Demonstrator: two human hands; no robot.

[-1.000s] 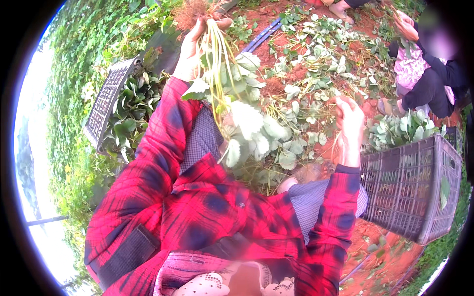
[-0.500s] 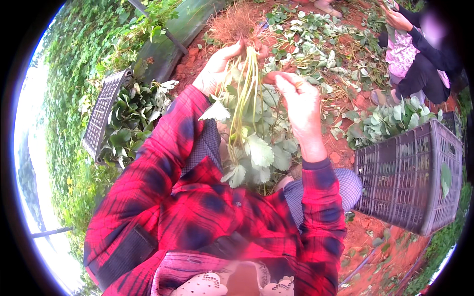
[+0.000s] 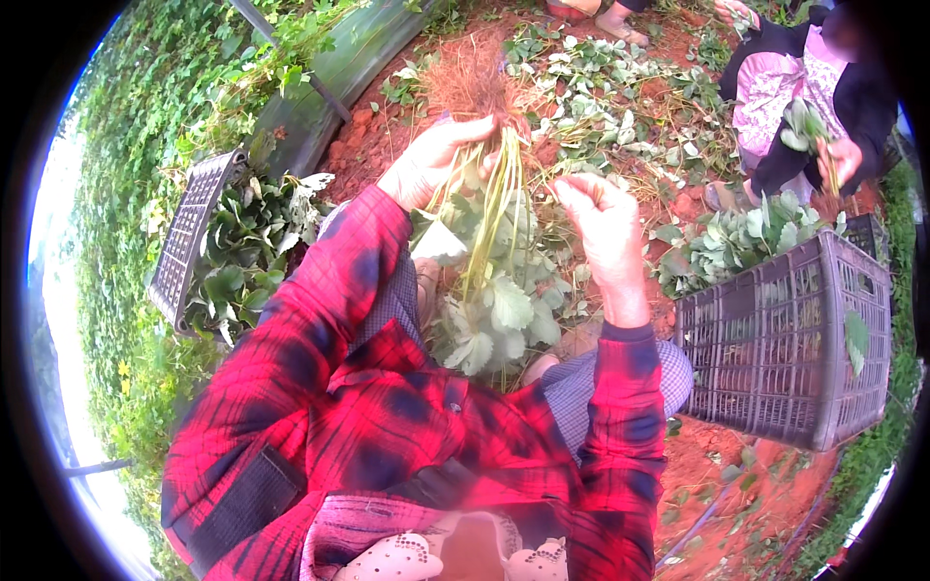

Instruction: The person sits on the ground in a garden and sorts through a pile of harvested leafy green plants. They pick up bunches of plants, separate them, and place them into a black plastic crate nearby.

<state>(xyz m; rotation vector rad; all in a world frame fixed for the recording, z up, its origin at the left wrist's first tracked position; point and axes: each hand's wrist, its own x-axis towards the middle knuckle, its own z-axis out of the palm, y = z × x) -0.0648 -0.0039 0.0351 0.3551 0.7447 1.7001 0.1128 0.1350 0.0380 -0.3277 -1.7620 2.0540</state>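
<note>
My left hand (image 3: 429, 163) is closed around the top of a bunch of strawberry plants (image 3: 506, 194). The plants hang upside down: their reddish-brown roots (image 3: 470, 85) fan out above the fist, and long pale stems drop to broad green leaves (image 3: 509, 305). Just right of the stems, my right hand (image 3: 605, 221) is raised with thumb and fingertips pinched together, apart from the bunch. Whatever it may hold between the fingertips is too small to make out.
A dark plastic crate (image 3: 775, 339) stands at my right, and another crate (image 3: 192, 242) full of leafy plants is tilted at my left. Loose plants (image 3: 620, 73) cover the red soil ahead. At the upper right, a co-worker (image 3: 794, 107) sits holding plants.
My right hand has drawn away from the stems to the right. My left hand keeps its hold on the bunch. The co-worker's hands have moved apart, one now lower with plants.
</note>
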